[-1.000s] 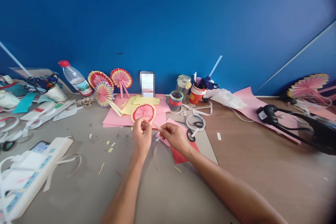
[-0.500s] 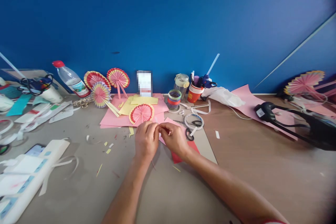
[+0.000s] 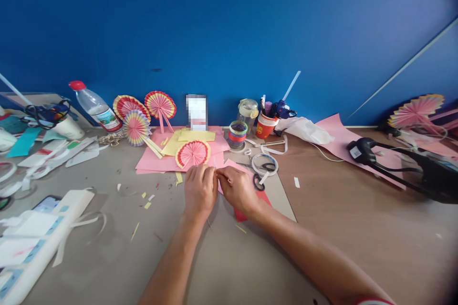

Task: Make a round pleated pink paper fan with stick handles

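Observation:
My left hand (image 3: 201, 189) and my right hand (image 3: 236, 188) meet fingertip to fingertip over the middle of the table. Both are closed in a pinch, and whatever lies between the fingers is hidden or too small to make out. A thin pale strip (image 3: 210, 223) shows below my left hand. Just beyond the hands, a folded pink paper fan (image 3: 193, 153) with a red and yellow rim rests on yellow and pink sheets. Red paper (image 3: 264, 198) lies partly under my right wrist, with black-handled scissors (image 3: 258, 182) and a roll of white tape (image 3: 265, 164) beside it.
More paper fans (image 3: 160, 105) lean at the back left near a plastic bottle (image 3: 98, 110). A phone (image 3: 196, 112) stands against the blue wall. A red cup of pens (image 3: 266, 126) is right of a clear jar (image 3: 247, 110). At left lies a power strip (image 3: 67, 209); at right, a black headset (image 3: 404, 167).
My fingertips have shifted very slightly against each other, staying pinched together. The view has moved a little; the things on the table lie as before.

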A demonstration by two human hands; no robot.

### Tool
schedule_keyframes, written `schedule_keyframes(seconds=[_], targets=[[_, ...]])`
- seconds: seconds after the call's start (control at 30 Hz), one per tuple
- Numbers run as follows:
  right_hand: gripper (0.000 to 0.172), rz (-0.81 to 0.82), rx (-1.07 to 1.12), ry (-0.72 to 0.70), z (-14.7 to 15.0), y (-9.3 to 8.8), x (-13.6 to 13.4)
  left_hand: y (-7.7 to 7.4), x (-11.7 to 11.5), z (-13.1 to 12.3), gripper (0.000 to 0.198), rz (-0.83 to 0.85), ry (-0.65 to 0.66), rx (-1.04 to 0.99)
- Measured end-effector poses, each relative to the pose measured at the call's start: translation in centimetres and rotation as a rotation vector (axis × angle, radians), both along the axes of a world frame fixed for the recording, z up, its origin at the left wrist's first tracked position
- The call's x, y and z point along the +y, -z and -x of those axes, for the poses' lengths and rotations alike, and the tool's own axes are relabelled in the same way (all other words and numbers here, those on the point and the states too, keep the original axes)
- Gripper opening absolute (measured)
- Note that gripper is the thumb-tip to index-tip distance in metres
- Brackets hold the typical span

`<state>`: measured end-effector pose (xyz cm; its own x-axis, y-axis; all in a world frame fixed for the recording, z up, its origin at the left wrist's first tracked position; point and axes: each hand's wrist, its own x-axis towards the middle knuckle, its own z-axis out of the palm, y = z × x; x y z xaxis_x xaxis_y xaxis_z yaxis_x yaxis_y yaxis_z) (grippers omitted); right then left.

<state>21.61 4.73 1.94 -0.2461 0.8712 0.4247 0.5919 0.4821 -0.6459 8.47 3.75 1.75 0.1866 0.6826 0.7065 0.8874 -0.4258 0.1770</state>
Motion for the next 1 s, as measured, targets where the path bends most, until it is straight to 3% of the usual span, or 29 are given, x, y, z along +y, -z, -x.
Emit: schedule_keyframes(seconds=[0.27,0.6,0.77,1.0], targets=[[0.019,0.055,0.005,-0.022,-0.10,-0.33,0.01,0.20,0.22,0.00,0.012,-0.011,-0.005,0.014],[0.021,0.122,0.041,0.036,-0.03,-0.51,0.27,-0.47,0.26,0.57,0.015,-0.007,-0.035,-0.116],[0.021,0.107,0.037,0.021,0.00,-0.51,0.36,-0.53,-0.01,0.34,0.012,-0.008,0.020,-0.061],[0.019,0.046,-0.009,0.001,-0.03,-0.33,0.05,-0.50,-0.48,-0.22,0.014,0.057,-0.022,-0.038]])
